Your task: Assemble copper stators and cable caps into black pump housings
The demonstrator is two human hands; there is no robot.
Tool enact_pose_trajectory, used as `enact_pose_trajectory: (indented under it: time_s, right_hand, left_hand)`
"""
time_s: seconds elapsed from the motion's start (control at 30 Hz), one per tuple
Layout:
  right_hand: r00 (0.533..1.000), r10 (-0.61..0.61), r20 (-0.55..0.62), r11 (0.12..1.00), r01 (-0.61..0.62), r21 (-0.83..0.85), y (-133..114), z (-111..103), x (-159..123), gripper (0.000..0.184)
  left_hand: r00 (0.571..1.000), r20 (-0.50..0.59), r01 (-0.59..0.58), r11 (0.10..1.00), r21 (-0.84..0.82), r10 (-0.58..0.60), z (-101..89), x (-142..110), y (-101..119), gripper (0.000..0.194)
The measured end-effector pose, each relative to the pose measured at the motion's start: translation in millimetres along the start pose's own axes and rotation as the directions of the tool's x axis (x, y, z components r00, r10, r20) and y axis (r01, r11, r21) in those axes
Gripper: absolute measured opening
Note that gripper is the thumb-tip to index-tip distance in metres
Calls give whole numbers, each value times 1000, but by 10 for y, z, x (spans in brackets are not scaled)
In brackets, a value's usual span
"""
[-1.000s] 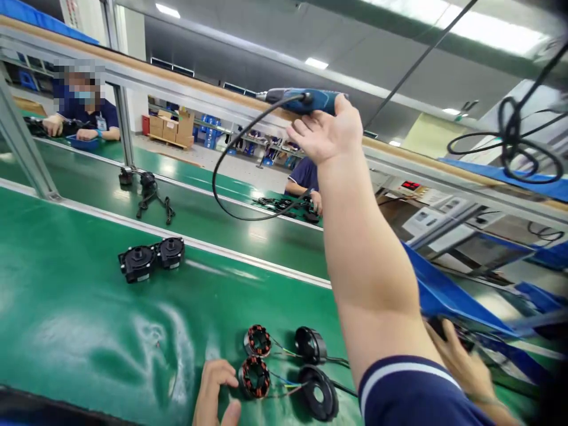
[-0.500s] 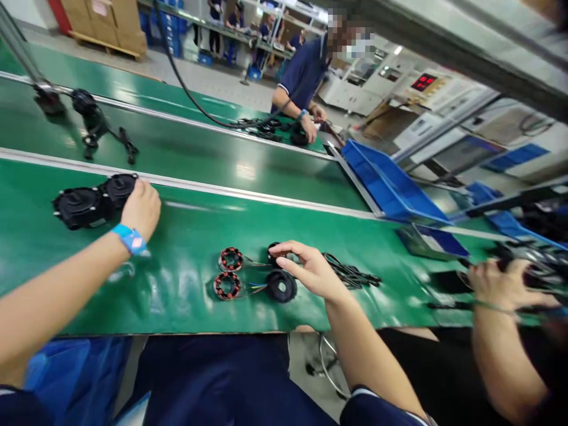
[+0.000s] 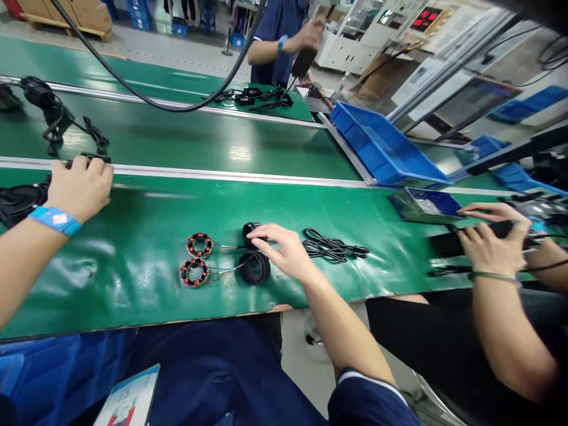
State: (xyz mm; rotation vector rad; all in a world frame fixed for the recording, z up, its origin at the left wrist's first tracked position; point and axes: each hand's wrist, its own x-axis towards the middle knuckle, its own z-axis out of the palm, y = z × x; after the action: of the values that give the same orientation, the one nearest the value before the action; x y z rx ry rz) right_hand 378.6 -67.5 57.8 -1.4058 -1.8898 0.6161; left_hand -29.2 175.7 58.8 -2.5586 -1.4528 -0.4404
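Observation:
My left hand (image 3: 80, 186) is closed over a black motor housing, which its fingers mostly hide. Beside it, at the left edge, lies another black round housing (image 3: 22, 201). My right hand (image 3: 284, 251) has its thumb and fingertips closed on the upper black round cap (image 3: 249, 234). Just below that hand sits a second black cap (image 3: 254, 268) with a hollow centre. Thin coloured wires run left from the caps to two copper-wound stator rings, the upper ring (image 3: 199, 237) and the lower ring (image 3: 206, 273). Black cables (image 3: 332, 245) lie bundled right of my right hand.
A blue bin (image 3: 386, 148) and a small metal-sided tray (image 3: 423, 207) stand at the right. Beside me, a co-worker's hands (image 3: 492, 245) handle a black box. Across the line, another person (image 3: 279, 47) lifts a black part. A dark cable (image 3: 155, 106) hangs across the view.
My left hand has gone from the housing's right side to over its top. The lower cap now shows a hollow side. The person opposite has raised a black part; the view has shifted.

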Motion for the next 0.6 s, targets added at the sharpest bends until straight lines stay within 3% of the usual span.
enact_pose_trajectory:
  time_s: [0.07,0.13,0.2,0.3,0.4,0.6]
  right_hand:
    - [982,-45,186,990,68,-121,-32,80,322,24]
    - [909,-5,416,958,123,-258,-80,159,597,28]
    - [842,71,535,929,139,-342,-124,218,779,26]
    - [814,97,573,937,119,-327,-159,247,880,20]
    - [795,73,602,949,130,-288,-174,236,882,21]
    - [797,118,592,943,97,-319,-206,217,904,22]
  left_hand:
    - [990,-110,89,996,-10,-90,-140,-219,261,114]
    - [959,-220,153,979,-137,-181,-229,-509,575,111]
    - [915,-279,205,932,-298,-290,-262,-845,869,101]
    - [845,-266,316,834,-452,-464,-225,-1319,1157,94]
    - [803,-228,380,767,-517,-551,-133,-1615,1237,96]
    - [772,-209,404,718,-566,-600,-4,-1731,1190,94]
